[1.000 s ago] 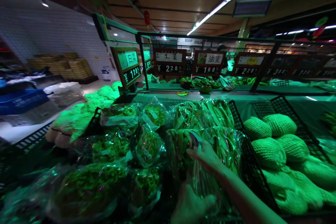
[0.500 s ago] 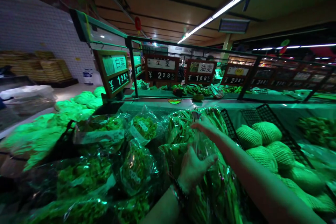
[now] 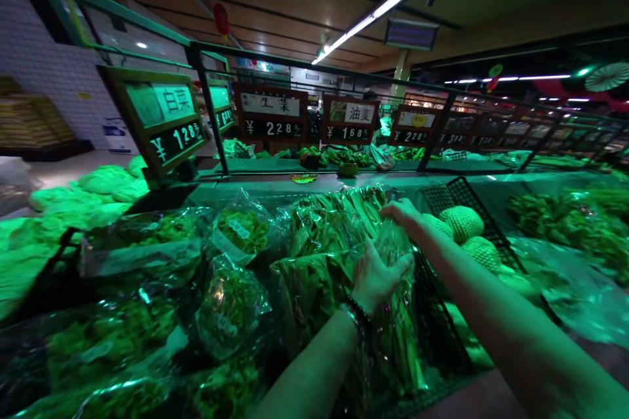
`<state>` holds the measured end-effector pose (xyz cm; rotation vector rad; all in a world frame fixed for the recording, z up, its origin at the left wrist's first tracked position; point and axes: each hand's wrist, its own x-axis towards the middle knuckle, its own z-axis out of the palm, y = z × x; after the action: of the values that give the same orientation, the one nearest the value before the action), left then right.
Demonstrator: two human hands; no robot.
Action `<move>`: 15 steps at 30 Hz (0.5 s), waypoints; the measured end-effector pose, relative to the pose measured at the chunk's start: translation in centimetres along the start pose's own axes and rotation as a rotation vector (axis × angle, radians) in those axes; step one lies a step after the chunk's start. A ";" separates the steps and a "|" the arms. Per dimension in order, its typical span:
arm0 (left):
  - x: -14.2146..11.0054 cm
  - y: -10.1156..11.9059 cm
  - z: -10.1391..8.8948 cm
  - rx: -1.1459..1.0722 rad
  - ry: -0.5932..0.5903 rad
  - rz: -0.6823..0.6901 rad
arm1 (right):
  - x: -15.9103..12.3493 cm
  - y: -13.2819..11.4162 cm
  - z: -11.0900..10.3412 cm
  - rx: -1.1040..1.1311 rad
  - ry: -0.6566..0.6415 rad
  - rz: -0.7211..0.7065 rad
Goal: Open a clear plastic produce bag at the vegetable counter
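I stand at a produce counter under green light. My left hand grips the middle of a clear plastic bag of long leafy greens that stands among other bags. My right hand holds the same bag at its far top end, arm stretched across from the lower right. A dark bead bracelet sits on my left wrist. More bagged long greens lie just left of the held bag.
Bags of curly lettuce fill the left. A black crate wall separates net-wrapped melons on the right. Cabbages lie far left. Price signs hang on a rail behind, and a green price board stands at left.
Both hands have moved up and farther along the bag of greens, the left from its lower end to its middle. My view has swung to the right and closer to the counter.
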<state>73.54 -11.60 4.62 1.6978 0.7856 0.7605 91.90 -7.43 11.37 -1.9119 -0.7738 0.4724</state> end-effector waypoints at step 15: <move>-11.7 -3.1 7.6 0.057 -0.169 -0.149 | -10.8 12.0 -5.3 0.093 -0.137 -0.133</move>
<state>72.49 -24.60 -1.34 1.7081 0.8121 0.4897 91.11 -22.10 2.91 -1.7432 -0.9460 0.5516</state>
